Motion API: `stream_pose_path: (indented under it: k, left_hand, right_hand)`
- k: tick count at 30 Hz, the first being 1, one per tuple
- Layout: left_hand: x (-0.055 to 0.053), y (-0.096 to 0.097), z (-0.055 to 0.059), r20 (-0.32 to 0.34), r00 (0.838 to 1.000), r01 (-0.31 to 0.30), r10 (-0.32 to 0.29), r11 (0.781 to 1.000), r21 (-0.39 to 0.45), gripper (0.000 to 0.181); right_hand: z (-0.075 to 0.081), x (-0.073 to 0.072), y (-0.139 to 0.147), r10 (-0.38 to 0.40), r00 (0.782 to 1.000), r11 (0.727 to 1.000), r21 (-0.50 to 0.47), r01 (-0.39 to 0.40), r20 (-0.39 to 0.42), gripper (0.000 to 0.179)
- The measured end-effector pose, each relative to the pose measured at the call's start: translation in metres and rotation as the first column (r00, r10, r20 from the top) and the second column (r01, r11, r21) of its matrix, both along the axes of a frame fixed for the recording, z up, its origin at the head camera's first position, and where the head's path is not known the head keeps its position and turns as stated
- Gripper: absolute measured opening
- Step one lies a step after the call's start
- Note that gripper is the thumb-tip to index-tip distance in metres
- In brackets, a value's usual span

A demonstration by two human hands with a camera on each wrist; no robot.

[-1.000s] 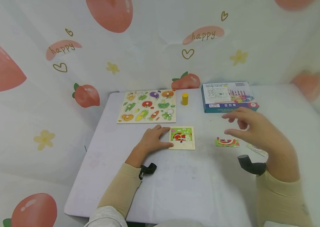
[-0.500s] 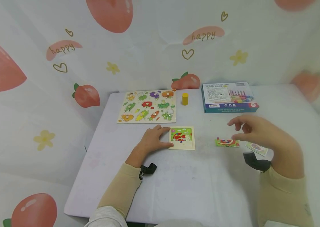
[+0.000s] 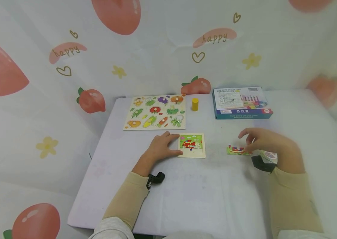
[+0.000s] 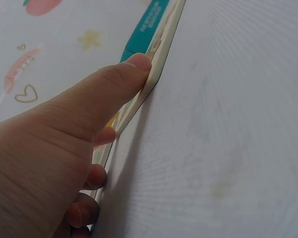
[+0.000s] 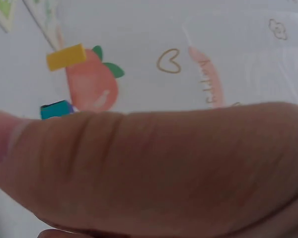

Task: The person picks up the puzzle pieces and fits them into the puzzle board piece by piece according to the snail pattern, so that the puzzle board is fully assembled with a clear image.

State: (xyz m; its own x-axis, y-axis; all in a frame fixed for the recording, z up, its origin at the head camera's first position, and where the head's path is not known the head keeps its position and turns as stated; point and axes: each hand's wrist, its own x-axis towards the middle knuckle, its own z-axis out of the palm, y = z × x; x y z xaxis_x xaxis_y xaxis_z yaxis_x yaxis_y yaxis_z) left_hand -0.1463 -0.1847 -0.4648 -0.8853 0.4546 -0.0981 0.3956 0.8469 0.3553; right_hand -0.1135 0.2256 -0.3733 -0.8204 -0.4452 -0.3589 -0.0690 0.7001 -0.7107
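Note:
In the head view my left hand (image 3: 161, 146) rests at the left side of a small wooden snail puzzle board (image 3: 198, 154). Its thumb lies on the board near the lower corner and its index finger touches the upper corner. The board's upper part shows a green and red picture; a lower strip is bare wood. My right hand (image 3: 268, 142) hovers, fingers loosely bent, over a green-and-red puzzle strip (image 3: 234, 150); its thumb tip overlaps the strip's right end, contact unclear. A paler puzzle piece (image 3: 270, 155) lies partly hidden under that hand. No held piece shows.
Behind the board lies a wooden vegetable peg puzzle (image 3: 155, 113). A yellow cylinder (image 3: 195, 104) stands to its right. At the back right lies a flat teal-and-white box (image 3: 241, 103). The white table (image 3: 168, 199) meets a printed backdrop at its rear edge.
My right hand shifts slightly right, then comes back left and down toward the table, its thumb now overlapping the green-and-red strip. The left hand and puzzle board stay in place.

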Motion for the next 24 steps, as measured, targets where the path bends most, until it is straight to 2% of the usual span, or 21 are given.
stream_pose_path:
  k: [6, 9, 13, 18, 24]
  left_hand:
    - [0.000, 0.000, -0.001, -0.005, 1.000, 0.002, -0.002, 1.000, 0.002, 0.082]
    - [-0.001, 0.000, -0.001, -0.013, 1.000, 0.004, -0.004, 1.000, 0.000, 0.082]
    - [0.000, 0.000, 0.000, -0.012, 1.000, 0.004, -0.004, 1.000, -0.003, 0.082]
    - [0.000, 0.000, 0.000, -0.006, 1.000, 0.000, 0.000, 1.000, -0.010, 0.082]
    - [0.000, 0.000, 0.000, -0.004, 1.000, 0.001, -0.001, 1.000, -0.007, 0.082]
  right_hand:
    - [-0.016, -0.011, -0.009, -0.014, 0.989, 1.000, 0.025, 0.010, 0.144, 0.046]
    - [-0.023, -0.015, -0.014, -0.014, 0.984, 1.000, 0.030, 0.009, 0.179, 0.044]
    - [-0.032, -0.018, -0.023, -0.021, 0.983, 0.999, 0.047, 0.013, 0.180, 0.044]
    - [-0.037, -0.020, -0.038, -0.046, 0.983, 0.990, 0.142, 0.020, 0.178, 0.048]
    - [-0.037, -0.022, -0.044, -0.054, 0.985, 0.985, 0.173, 0.025, 0.164, 0.039]
